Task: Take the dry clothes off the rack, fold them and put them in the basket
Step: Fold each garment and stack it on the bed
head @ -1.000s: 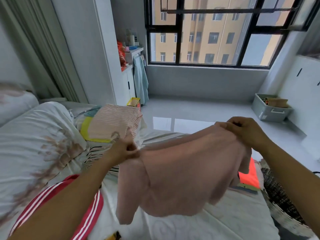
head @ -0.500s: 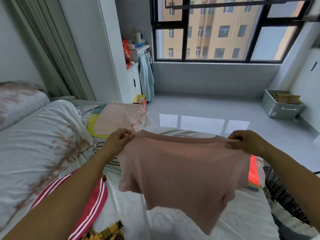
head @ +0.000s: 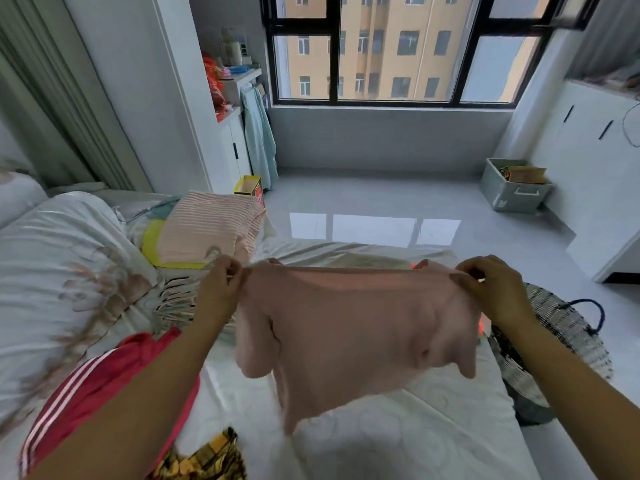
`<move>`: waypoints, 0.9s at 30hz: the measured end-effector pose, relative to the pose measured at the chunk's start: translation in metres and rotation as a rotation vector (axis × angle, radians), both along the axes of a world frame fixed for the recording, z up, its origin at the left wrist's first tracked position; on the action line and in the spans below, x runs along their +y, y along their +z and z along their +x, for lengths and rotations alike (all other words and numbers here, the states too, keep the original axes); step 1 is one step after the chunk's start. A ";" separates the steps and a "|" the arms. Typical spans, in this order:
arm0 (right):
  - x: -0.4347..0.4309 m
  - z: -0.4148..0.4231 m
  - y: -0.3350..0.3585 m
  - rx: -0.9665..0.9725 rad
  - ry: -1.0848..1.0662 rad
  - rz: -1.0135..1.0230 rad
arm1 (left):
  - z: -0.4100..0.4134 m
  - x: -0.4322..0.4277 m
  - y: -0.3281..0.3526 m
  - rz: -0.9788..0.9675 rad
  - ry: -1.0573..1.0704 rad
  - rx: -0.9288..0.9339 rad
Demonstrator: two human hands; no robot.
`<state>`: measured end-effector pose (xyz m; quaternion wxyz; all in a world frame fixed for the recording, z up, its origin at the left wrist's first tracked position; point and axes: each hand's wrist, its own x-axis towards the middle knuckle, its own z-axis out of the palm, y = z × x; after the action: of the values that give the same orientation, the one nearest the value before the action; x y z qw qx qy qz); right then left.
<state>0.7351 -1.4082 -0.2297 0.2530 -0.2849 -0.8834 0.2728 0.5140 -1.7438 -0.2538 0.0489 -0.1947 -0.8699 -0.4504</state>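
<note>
Pink top hangs in the air btwn the two hands, above the bed. L hand pinches one upper corner w/ thumb and fingertips. R hand pinches the other corner the same way, fingers curled over the edge. The hands are level and well apart, so the top edge is pulled taut. The rest of the cloth droops below it: a bunched sleeve under the L hand, another lobe under the R, and the lowest point hanging twd the person.

Key relation: the held edge runs straight L–R across the body, w/ bare sheet directly under it. The basket sits just outside and below the R hand, by the R wrist, off the side of the bed. So the R hand is much nearer to it, and the L hand has the whole width of the top btwn it and the basket. Can't tell what's inside the basket.

Prob. step: spreading the top before folding, no fold made yet. Next move likely either lowers it flat onto the sheet below the hands or brings the L hand across to the R to halve it. Either way the finished bundle should go out on the R side.

Other stuff:
- Folded striped pile lies beyond the L hand.
- Red garment w/ white stripes lies under the L forearm.
- Yellow plaid piece lies near the L elbow.
- Something orange peeks from behind the top, below the R hand.
</note>
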 end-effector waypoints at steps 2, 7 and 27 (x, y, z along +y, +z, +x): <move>-0.002 0.007 -0.002 -0.101 -0.038 0.021 | 0.008 0.010 -0.011 0.032 0.013 -0.092; -0.015 0.037 -0.016 0.013 -0.049 -0.145 | 0.024 0.013 -0.016 0.133 -0.019 -0.084; -0.028 0.209 -0.004 0.140 0.169 -0.451 | 0.193 -0.059 0.019 0.222 -0.040 -0.095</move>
<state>0.9439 -1.4366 -0.2338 0.2202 -0.2396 -0.8012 0.5022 0.7074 -1.8023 -0.2344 0.0198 -0.1838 -0.8119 -0.5538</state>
